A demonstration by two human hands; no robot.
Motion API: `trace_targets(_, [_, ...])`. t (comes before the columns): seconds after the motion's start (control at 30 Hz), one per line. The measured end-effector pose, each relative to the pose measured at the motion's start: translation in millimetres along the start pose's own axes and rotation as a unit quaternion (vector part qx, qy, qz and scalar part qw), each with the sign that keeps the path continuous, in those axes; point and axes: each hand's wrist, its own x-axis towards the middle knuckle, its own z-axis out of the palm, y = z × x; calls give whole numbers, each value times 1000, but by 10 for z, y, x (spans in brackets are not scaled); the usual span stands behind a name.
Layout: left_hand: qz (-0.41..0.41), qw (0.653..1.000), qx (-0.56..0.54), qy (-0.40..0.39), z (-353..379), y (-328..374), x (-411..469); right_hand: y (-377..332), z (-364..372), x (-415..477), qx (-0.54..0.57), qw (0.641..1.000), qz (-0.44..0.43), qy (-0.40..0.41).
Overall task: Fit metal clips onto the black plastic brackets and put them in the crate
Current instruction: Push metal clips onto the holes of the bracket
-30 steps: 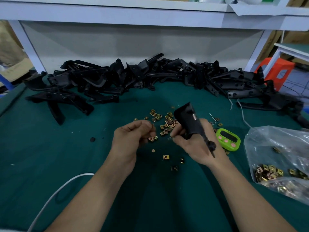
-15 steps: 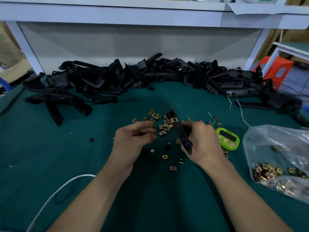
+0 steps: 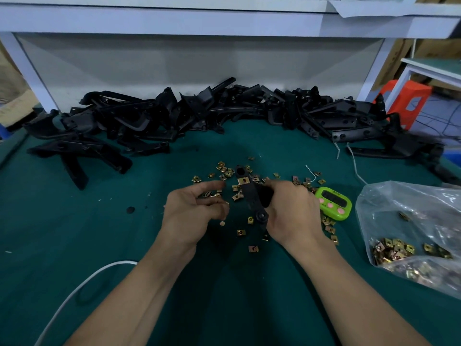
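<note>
Here, the right hand grips a black bracket just above the green cloth table, over the scattered loose clips. Its long axis runs away from the person, leaning slightly left, the holed tip pointing at the bracket pile along the back panel. A fitted clip sits near that far end. Just beside it, the left hand curls its fingers round a small clip. A green timer and a plastic bag of clips lie to the right, under a white shelf.
</note>
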Motion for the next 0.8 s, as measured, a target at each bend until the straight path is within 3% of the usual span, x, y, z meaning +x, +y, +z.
trace_targets(0.23, [-69,989,-101,-78,127,4,-112,-47,-56,-18,-70,996,14,63])
trace_targets(0.37, [-89,980,-130,-120,154,31,-139,-29,-37,-9,-81,995,31,58])
trace_targets(0.63, [-106,980,-131,-111,144,28,-149,-36,-53,-8,-91,993,46,66])
trace_targets(0.8, [-97,983,-126,-92,132,41,-148,-107,-87,-15,-129,977,39,167])
